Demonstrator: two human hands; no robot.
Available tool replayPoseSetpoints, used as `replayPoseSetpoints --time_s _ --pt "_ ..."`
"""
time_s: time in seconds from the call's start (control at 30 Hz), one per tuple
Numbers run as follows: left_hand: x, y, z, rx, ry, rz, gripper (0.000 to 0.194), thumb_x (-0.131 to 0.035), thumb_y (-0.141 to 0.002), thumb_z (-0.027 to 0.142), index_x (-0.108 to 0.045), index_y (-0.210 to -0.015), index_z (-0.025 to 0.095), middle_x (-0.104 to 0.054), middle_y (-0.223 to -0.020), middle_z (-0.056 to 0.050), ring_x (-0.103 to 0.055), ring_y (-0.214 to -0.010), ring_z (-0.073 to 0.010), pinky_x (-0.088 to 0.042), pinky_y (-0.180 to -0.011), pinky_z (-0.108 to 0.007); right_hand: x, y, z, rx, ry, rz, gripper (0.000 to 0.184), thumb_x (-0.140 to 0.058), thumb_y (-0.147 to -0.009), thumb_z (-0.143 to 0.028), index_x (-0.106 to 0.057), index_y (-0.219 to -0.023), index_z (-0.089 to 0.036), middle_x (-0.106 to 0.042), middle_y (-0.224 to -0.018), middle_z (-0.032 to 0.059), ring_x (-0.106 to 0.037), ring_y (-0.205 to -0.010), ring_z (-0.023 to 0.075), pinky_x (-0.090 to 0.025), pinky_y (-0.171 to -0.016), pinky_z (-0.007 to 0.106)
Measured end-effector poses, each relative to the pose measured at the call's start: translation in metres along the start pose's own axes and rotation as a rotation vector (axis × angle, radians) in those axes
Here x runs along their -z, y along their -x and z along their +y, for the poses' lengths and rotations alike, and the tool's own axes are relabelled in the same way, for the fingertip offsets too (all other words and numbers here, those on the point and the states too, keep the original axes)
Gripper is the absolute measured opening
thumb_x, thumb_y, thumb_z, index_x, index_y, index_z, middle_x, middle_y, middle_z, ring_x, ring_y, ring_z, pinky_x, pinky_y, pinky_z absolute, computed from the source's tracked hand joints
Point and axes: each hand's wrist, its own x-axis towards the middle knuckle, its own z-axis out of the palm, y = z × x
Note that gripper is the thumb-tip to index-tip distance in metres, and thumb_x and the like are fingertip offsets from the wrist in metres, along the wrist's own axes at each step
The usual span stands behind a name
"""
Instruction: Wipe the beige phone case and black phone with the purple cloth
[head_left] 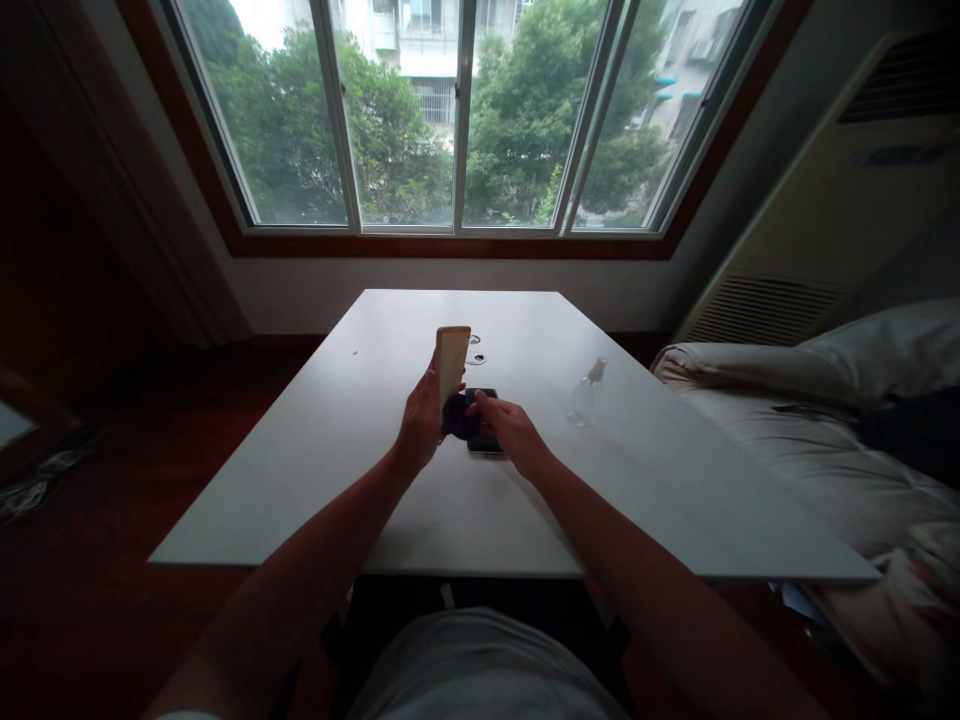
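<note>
My left hand [421, 418] is closed around the edges of a flat beige phone case [452, 358], which stands nearly upright above the table. My right hand [511, 428] pinches a bunched dark purple cloth [459, 417] against the lower part of the case. Below and just behind my right fingers, a dark phone [486, 447] lies flat on the white table [420, 530], partly covered by the hand and cloth. To the right stands a clear spray bottle [583, 398], apart from both hands.
Two small round dark-ringed items [477, 359] lie beyond the case. A padded sofa [795, 400] borders the table's right side. Past the far edge is a wall with a wide window [457, 120]. Cables [37, 485] lie on the floor at left.
</note>
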Motion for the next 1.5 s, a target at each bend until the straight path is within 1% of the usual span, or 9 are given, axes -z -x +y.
replayPoseSetpoints --time_s 0.07,0.2,0.33,0.53,0.77,0.9,1.1,1.27,1.5 --pt "0.000 0.000 0.000 0.008 0.005 0.000 0.062 -0.045 -0.099 0.063 -0.060 -0.139 0.019 -0.068 -0.125 -0.013 -0.066 -0.106 -0.0251 -0.053 -0.092 -0.039 0.000 -0.001 0.005 0.045 -0.009 -0.041 0.046 -0.079 -0.076 -0.057 -0.066 -0.094 -0.016 -0.068 -0.083 0.0023 -0.065 -0.074 0.0156 -0.055 -0.074 0.030" --pt "0.000 0.000 0.001 0.015 0.013 -0.003 0.062 -0.045 -0.098 0.064 -0.059 -0.138 0.019 -0.067 -0.126 -0.013 -0.066 -0.108 -0.0258 -0.053 -0.093 -0.039 0.002 -0.003 0.013 0.076 -0.041 -0.072 0.056 -0.083 -0.074 -0.041 -0.061 -0.121 -0.020 -0.070 -0.092 0.0022 -0.070 -0.082 0.0176 -0.058 -0.081 0.036" --pt "0.001 -0.001 0.002 0.017 0.003 -0.003 0.063 -0.044 -0.098 0.064 -0.058 -0.140 0.019 -0.067 -0.125 -0.013 -0.066 -0.106 -0.0260 -0.054 -0.090 -0.039 0.005 -0.005 0.015 0.065 0.061 -0.076 0.038 -0.075 -0.080 -0.041 -0.068 -0.106 -0.016 -0.073 -0.099 0.0080 -0.072 -0.085 0.0200 -0.058 -0.085 0.038" --pt "0.002 -0.001 0.003 0.010 -0.001 0.013 0.062 -0.044 -0.098 0.065 -0.060 -0.137 0.020 -0.067 -0.125 -0.013 -0.066 -0.109 -0.0276 -0.054 -0.090 -0.040 0.005 -0.004 0.010 0.137 0.091 0.045 0.028 -0.070 -0.079 -0.036 -0.064 -0.101 -0.018 -0.071 -0.093 0.0033 -0.070 -0.081 0.0181 -0.059 -0.078 0.034" --pt "0.003 -0.001 0.003 0.006 0.000 -0.002 0.061 -0.042 -0.100 0.063 -0.060 -0.137 0.017 -0.067 -0.126 -0.014 -0.066 -0.110 -0.0279 -0.052 -0.096 -0.043 0.005 -0.001 0.004 0.055 0.138 0.021 0.034 -0.057 -0.076 -0.021 -0.070 -0.107 -0.017 -0.073 -0.087 0.0036 -0.069 -0.075 0.0166 -0.057 -0.071 0.030" --pt "0.003 -0.002 0.003 -0.012 -0.011 0.001 0.060 -0.041 -0.101 0.062 -0.060 -0.137 0.017 -0.067 -0.125 -0.014 -0.066 -0.109 -0.0272 -0.052 -0.095 -0.043 0.006 -0.001 0.006 -0.017 0.161 0.004 0.025 -0.062 -0.078 -0.028 -0.072 -0.098 -0.016 -0.074 -0.086 0.0058 -0.070 -0.073 0.0179 -0.057 -0.068 0.030" --pt "0.003 -0.002 0.003 -0.001 -0.029 0.020 0.061 -0.042 -0.099 0.064 -0.062 -0.135 0.019 -0.067 -0.126 -0.014 -0.066 -0.108 -0.0278 -0.054 -0.088 -0.040 0.007 0.000 0.004 0.012 0.100 -0.048 0.034 -0.077 -0.076 -0.042 -0.071 -0.097 -0.015 -0.074 -0.091 0.0054 -0.070 -0.079 0.0188 -0.056 -0.073 0.030" --pt "0.002 -0.003 0.001 -0.001 -0.004 0.051 0.060 -0.044 -0.099 0.063 -0.062 -0.135 0.018 -0.067 -0.128 -0.014 -0.063 -0.118 -0.0294 -0.053 -0.093 -0.041 0.006 0.002 -0.005 0.026 -0.014 -0.016 0.028 -0.074 -0.075 -0.034 -0.072 -0.097 -0.017 -0.074 -0.092 0.0045 -0.070 -0.081 0.0188 -0.057 -0.078 0.032" --pt "0.003 -0.003 0.001 -0.026 -0.032 0.028 0.061 -0.041 -0.100 0.063 -0.061 -0.136 0.017 -0.067 -0.126 -0.014 -0.064 -0.114 -0.0280 -0.051 -0.097 -0.042 0.006 0.006 -0.014 -0.025 -0.055 0.021 0.026 -0.072 -0.074 -0.032 -0.073 -0.096 -0.017 -0.075 -0.088 0.0063 -0.071 -0.074 0.0201 -0.059 -0.071 0.034"
